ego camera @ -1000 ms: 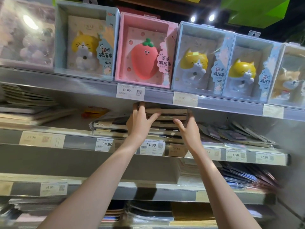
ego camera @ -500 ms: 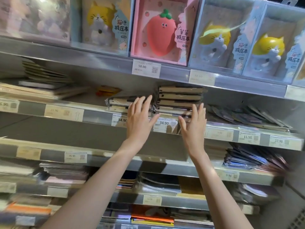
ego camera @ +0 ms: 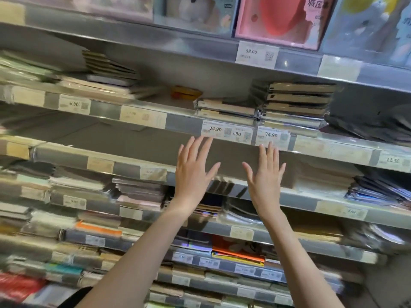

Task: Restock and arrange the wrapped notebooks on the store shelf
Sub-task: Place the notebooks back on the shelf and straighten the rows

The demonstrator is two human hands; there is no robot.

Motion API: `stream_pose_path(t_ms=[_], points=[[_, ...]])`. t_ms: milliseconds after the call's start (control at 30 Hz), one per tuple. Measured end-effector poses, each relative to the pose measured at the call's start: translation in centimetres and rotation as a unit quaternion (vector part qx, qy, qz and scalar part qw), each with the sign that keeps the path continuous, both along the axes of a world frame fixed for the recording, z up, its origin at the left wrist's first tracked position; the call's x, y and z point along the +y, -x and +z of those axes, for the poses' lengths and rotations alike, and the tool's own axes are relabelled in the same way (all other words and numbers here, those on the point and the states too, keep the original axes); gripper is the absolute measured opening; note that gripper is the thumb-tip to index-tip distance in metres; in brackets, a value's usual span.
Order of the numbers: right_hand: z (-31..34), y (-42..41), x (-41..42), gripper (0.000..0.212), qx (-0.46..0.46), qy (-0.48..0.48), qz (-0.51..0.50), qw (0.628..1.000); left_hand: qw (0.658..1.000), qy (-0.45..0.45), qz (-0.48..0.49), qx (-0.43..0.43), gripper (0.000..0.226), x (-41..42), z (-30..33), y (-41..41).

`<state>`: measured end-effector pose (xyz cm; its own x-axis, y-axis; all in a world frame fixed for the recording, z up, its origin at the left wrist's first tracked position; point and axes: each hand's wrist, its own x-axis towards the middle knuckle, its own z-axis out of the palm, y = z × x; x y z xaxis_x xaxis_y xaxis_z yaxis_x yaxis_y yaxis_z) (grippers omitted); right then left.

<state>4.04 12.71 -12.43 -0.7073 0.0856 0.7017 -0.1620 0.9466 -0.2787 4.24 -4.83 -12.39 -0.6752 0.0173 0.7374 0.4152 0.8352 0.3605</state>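
Observation:
Two stacks of plastic-wrapped notebooks lie on the second shelf (ego camera: 182, 122) above the 34.90 price tags: a low stack (ego camera: 225, 110) on the left and a taller stack (ego camera: 298, 103) on the right. My left hand (ego camera: 193, 172) and my right hand (ego camera: 265, 176) are raised below that shelf's front edge, fingers spread and straight, palms toward the shelves. Neither hand holds or touches anything. Both hands hang a little below the stacks, the left under the low stack, the right under the tall one.
Boxed squishy-toy notebooks (ego camera: 280, 21) line the top shelf. More flat notebooks (ego camera: 106, 72) lie at the left of the second shelf, dark wrapped items (ego camera: 373, 125) at its right. Lower shelves (ego camera: 289, 196) are packed with stationery stacks.
Both hands have come off the notebook stack and dropped below the shelf edge, fingers now spread. The view has tilted down, showing more lower shelves.

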Motion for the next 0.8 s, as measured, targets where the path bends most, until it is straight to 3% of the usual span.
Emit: stream_pose_path(t_ms=[200, 467, 667, 800], points=[[-5.0, -3.2, -6.1, 0.063, -0.081, 0.025, 0.001, 0.996, 0.999, -0.010, -0.022, -0.038, 0.060, -5.9, -5.4, -3.0], [-16.8, -7.6, -11.9, 0.067, -0.203, 0.031, 0.003, 0.979, 0.977, -0.006, -0.028, -0.211, 0.062, -11.9, -17.6, -6.8], [-27.7, -10.6, -14.8, 0.068, -0.333, 0.045, 0.036, 0.941, 0.941, -0.020, -0.011, -0.338, 0.064, -14.4, -27.8, -11.0], [-35.5, -13.6, -15.9, 0.083, -0.413, 0.058, 0.062, 0.907, 0.911, -0.039, 0.008, -0.411, 0.064, -16.2, -35.2, -13.9]])
